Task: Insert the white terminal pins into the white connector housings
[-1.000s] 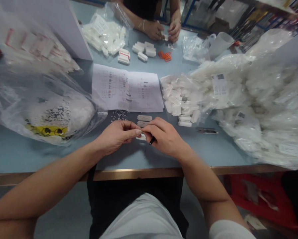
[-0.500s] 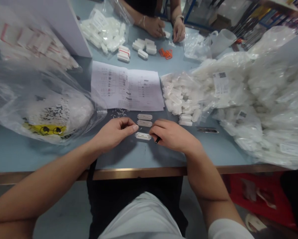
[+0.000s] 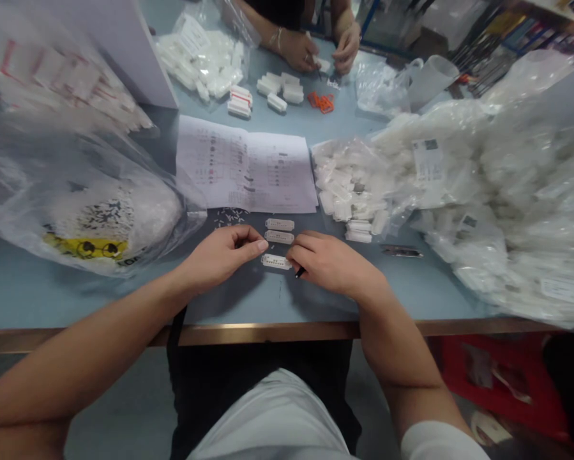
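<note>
Three small white plastic connector pieces lie in a short column on the blue table: the nearest one (image 3: 276, 260), a middle one (image 3: 279, 237) and a far one (image 3: 279, 224). My left hand (image 3: 222, 254) rests curled just left of the nearest piece, its thumb and forefinger pinched together near that piece's left end. My right hand (image 3: 332, 263) rests curled just right of it, closed on a thin black tool (image 3: 299, 273) whose tip pokes out beneath the fingers. A scatter of tiny white pins (image 3: 230, 217) lies beyond my left hand.
A printed sheet (image 3: 246, 165) lies behind the pieces. Big plastic bags (image 3: 76, 191) fill the left; bags of white parts (image 3: 483, 185) fill the right. A dark flat tool (image 3: 401, 252) lies to the right. Across the table another person's hands (image 3: 325, 48) work near white parts and orange clips (image 3: 321, 102).
A second ago both hands held the nearest white piece together. They have since parted and set it on the table, my right hand drawing right; little has shifted in the last half second.
</note>
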Demonstrator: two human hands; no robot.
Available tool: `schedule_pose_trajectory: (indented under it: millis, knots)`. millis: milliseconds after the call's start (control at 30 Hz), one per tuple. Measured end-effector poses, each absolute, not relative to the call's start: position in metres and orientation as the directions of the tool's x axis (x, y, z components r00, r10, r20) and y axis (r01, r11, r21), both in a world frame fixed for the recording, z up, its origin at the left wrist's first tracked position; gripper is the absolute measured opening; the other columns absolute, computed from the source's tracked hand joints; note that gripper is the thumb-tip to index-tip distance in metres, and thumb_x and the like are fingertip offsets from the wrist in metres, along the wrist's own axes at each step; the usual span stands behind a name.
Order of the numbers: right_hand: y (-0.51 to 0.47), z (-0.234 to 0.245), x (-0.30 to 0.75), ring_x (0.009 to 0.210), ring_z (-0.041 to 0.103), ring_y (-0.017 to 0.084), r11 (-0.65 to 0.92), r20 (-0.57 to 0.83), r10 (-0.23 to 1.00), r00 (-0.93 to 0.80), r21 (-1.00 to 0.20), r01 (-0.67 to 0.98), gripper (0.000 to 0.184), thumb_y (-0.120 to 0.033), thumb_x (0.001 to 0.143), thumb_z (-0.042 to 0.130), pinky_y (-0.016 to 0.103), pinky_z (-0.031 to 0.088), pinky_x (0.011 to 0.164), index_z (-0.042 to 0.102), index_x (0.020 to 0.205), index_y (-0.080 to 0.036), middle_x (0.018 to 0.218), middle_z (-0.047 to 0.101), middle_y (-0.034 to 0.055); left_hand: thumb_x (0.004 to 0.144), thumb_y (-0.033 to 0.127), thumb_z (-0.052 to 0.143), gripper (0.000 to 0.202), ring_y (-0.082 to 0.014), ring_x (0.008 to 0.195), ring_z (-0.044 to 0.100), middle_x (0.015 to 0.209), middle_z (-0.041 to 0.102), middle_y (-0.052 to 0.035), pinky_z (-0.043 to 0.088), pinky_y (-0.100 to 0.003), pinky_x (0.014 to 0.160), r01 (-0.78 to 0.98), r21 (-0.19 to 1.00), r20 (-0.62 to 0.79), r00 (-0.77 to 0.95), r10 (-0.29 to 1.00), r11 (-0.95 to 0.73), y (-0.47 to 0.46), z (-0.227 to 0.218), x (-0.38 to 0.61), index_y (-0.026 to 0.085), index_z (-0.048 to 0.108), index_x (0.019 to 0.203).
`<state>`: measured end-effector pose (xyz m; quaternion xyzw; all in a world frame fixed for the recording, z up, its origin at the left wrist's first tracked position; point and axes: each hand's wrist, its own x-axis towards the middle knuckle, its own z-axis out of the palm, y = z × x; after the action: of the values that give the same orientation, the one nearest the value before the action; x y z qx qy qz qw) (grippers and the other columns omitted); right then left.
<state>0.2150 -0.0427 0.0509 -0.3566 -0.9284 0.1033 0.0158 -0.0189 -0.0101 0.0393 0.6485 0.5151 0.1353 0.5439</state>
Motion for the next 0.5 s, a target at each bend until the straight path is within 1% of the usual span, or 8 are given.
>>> schedule_pose_trajectory:
  millis: [100, 233, 300, 500]
  knots:
    - [-0.0436, 0.0495, 0.2143, 0.084, 0.053, 0.020, 0.734, -0.034, 0.661, -0.750, -0.178, 0.655, 0.007, -0.009, 0.089, 0.060, 0.032, 0.042, 0.076, 0.064, 0.087, -0.013, 0.089, 0.062, 0.0082, 0.085, 0.056, 0.059, 0.037, -0.0106, 0.054, 0.039, 0.058, 0.047, 0.0051, 0.030, -0.025, 0.053, 0.529, 0.842, -0.376, 0.432, 0.820, 0.107, -0.0104, 0.0385, -0.0189, 0.019, 0.067, 0.085]
    - [-0.0446, 0.0472, 0.2124, 0.082, 0.052, 0.020, 0.761, -0.013, 0.641, -0.767, -0.123, 0.637, 0.010, -0.008, 0.091, 0.056, 0.032, 0.042, 0.076, 0.063, 0.086, -0.014, 0.087, 0.062, 0.0079, 0.086, 0.052, 0.059, 0.033, -0.0124, 0.061, 0.046, 0.065, 0.055, 0.0032, 0.035, -0.026, 0.058, 0.552, 0.833, -0.340, 0.446, 0.828, 0.045, -0.0114, 0.0384, -0.0179, 0.020, 0.067, 0.085]
    - [-0.0450, 0.0463, 0.2118, 0.082, 0.052, 0.020, 0.769, 0.004, 0.633, -0.774, -0.118, 0.628, 0.011, -0.008, 0.091, 0.055, 0.032, 0.043, 0.075, 0.062, 0.087, -0.014, 0.088, 0.062, 0.0081, 0.086, 0.051, 0.059, 0.032, -0.0132, 0.064, 0.048, 0.068, 0.058, 0.0027, 0.036, -0.027, 0.060, 0.565, 0.825, -0.330, 0.449, 0.830, 0.022, -0.0119, 0.0383, -0.0173, 0.020, 0.068, 0.086]
    - [-0.0456, 0.0449, 0.2123, 0.081, 0.051, 0.020, 0.773, 0.011, 0.630, -0.777, -0.105, 0.625, 0.010, -0.009, 0.091, 0.055, 0.032, 0.044, 0.075, 0.061, 0.085, -0.015, 0.087, 0.061, 0.0071, 0.086, 0.050, 0.060, 0.031, -0.0134, 0.063, 0.049, 0.067, 0.058, 0.0033, 0.036, -0.027, 0.060, 0.577, 0.817, -0.327, 0.456, 0.828, 0.005, -0.0124, 0.0381, -0.0169, 0.020, 0.069, 0.089]
